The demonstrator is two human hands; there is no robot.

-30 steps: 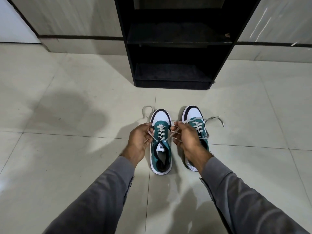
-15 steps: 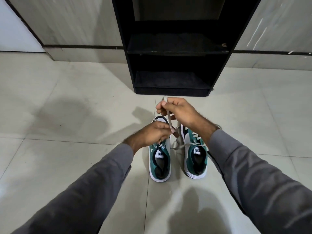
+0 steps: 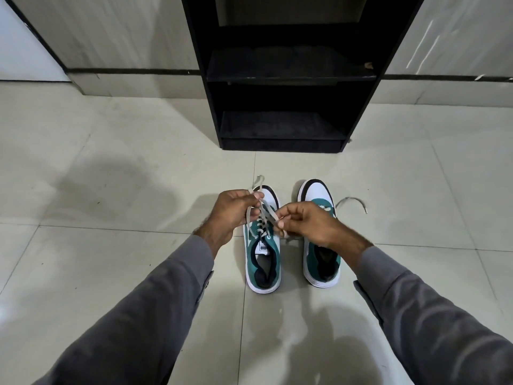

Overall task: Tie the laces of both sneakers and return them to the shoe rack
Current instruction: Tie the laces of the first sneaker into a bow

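2 hands are tying a shoe.

The left hand (image 3: 231, 211) and the right hand (image 3: 306, 222) are each pinching an end of the grey lace (image 3: 262, 215) in a tight grip over the left sneaker (image 3: 263, 245). The right sneaker (image 3: 319, 262) is sitting just beside it, and its lace end (image 3: 354, 202) is lying loose. Both are resting on the floor (image 3: 111, 245) near the black shoe rack (image 3: 283, 79).

Both hands, left (image 3: 228, 213) and right (image 3: 308, 223), pinch the grey laces (image 3: 264, 215) crossed over the left green-and-white sneaker (image 3: 263, 262); the right sneaker (image 3: 319, 262) stands beside it on the tiled floor (image 3: 111, 245).
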